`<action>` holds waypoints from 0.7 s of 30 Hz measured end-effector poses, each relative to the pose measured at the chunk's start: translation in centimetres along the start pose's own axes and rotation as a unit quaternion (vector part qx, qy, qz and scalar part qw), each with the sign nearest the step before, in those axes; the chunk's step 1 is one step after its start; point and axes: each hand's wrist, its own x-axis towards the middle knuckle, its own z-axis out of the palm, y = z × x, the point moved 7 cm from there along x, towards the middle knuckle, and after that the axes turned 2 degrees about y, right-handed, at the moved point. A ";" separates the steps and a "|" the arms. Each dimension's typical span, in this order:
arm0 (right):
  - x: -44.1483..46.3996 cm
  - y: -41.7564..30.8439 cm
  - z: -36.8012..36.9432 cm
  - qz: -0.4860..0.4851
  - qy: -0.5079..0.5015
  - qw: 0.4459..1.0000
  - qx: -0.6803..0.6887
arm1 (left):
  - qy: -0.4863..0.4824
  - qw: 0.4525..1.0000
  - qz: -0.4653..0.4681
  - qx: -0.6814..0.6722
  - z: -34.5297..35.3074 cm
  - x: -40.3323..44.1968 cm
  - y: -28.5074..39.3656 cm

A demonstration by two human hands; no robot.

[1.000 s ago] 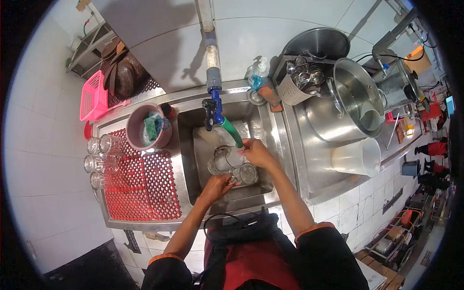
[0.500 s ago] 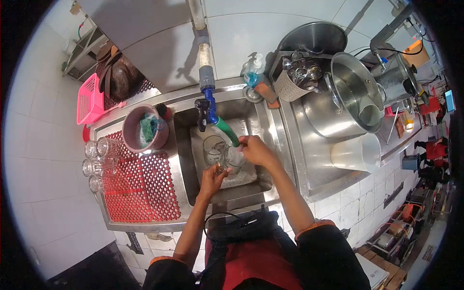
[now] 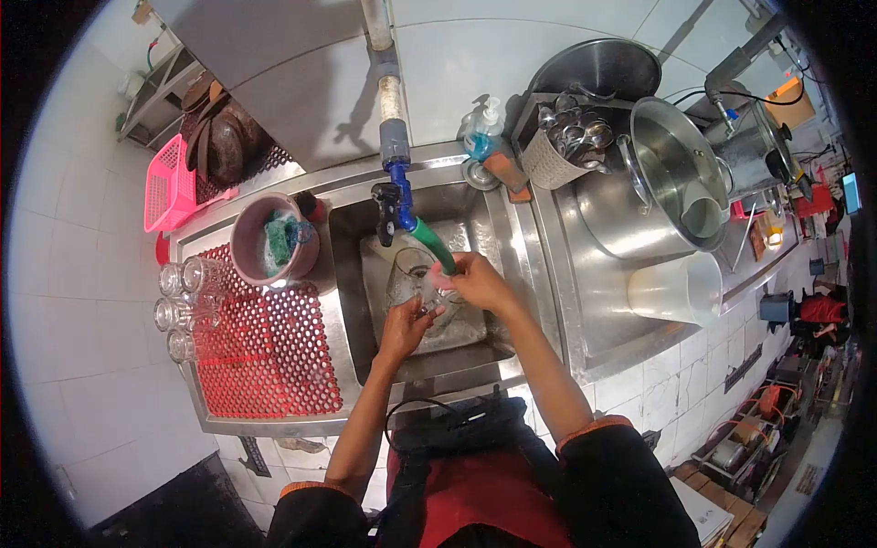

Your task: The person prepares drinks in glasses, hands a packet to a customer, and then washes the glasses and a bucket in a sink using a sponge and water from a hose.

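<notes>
In the steel sink (image 3: 498,342), my left hand (image 3: 408,329) has its fingers curled around a clear drinking glass (image 3: 429,300), partly hidden by the hand and by water. My right hand (image 3: 480,281) is closed at the lower end of the green hose (image 3: 431,244), just above that glass. A small pink patch shows by its fingertips, too blurred to name. Another clear glass (image 3: 407,263) lies in the sink under the hose. The hose hangs from a blue tap (image 3: 398,196) with a black handle.
Left of the sink, a pink bucket (image 3: 239,247) holds a green scrubber and suds. Several upturned glass mugs (image 3: 170,312) stand by a red perforated mat (image 3: 265,365). To the right are a spoon holder (image 3: 548,166), a large pot (image 3: 630,173) and a white plastic container (image 3: 671,290).
My left hand has shifted slightly upward and right with the glass, which has tilted. My right hand stays at the hose end, where a pink patch now shows.
</notes>
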 end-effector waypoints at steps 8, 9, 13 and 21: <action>0.0 0.8 -0.1 0.018 -0.031 0.999 0.011 | 0.003 0.998 0.001 -0.063 -0.1 -0.3 -0.3; 0.1 0.8 -0.1 0.020 -0.030 0.999 0.011 | -0.010 0.999 -0.002 -0.040 0.0 -0.2 -0.4; 0.1 0.4 -0.9 0.034 -0.011 0.987 -0.156 | -0.013 0.999 -0.019 -0.040 -0.3 -0.5 -0.3; 0.2 -0.1 0.7 0.062 -0.069 0.993 0.073 | -0.096 0.977 0.132 0.138 0.1 -1.1 1.0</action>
